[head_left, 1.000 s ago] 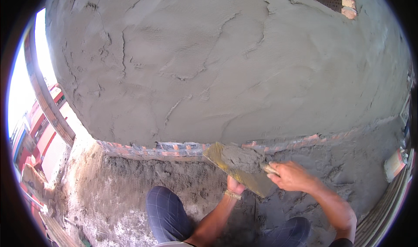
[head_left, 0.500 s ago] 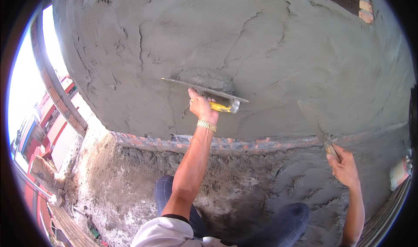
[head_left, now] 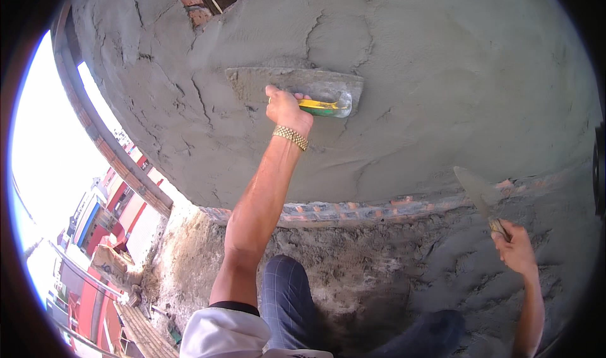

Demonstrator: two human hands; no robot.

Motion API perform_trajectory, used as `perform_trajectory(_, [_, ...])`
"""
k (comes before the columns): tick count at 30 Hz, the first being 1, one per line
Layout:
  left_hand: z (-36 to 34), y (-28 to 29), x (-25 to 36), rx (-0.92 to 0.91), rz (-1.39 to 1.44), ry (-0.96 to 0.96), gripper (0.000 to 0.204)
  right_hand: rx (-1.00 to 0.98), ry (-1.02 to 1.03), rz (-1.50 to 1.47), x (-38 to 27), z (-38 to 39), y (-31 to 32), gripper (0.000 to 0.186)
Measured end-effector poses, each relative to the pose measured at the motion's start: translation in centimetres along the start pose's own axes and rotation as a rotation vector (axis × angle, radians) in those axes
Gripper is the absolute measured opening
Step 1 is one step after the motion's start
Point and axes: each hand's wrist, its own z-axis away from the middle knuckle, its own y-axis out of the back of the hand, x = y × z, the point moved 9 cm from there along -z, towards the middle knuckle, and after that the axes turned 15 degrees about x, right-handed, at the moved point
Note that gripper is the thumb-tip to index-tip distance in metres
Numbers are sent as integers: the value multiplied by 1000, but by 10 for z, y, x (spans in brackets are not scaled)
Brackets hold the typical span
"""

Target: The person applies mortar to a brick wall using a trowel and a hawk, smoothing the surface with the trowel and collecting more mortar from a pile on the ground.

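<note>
My left hand [head_left: 290, 110] is closed round the yellow and green handle of a plastering trowel [head_left: 252, 83]. Its broad rectangular blade lies nearly flat against the wet grey mortar on the wall [head_left: 429, 93]; whether mortar sits under it is hidden. Lower down on the right, my right hand [head_left: 516, 249] grips the handle of a pointed brick trowel [head_left: 475, 187]. That trowel's blade points up and left, in front of the wall's lower edge, and carries no visible heap of mortar. A gold-coloured band circles my left wrist.
A strip of bare brick [head_left: 341, 211] runs along the wall's foot. Rough mortar and rubble cover the ground [head_left: 360, 257] round my knees. An opening with broken brick [head_left: 192, 1] shows at the top. On the left are a post [head_left: 120, 156], rails and red buildings beyond a drop.
My left hand has pushed the plastering trowel upward and tilted its blade flat to the wall; the mortar heap above it no longer shows. The view has swung right.
</note>
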Motion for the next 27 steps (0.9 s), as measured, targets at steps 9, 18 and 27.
perform_trajectory(9, [43, -93, 48, -148, -53, -168, 31, -62, 74, -49, 12, -22, 8, 10])
perform_trajectory(18, [74, -161, 63, -361, -139, -249, 25, 10, 109, -156, 14, -29, 37, 13])
perform_trajectory(27, [105, -237, 36, -598, -232, -262, 27, 25, 67, -174, 26, -21, 46, 25])
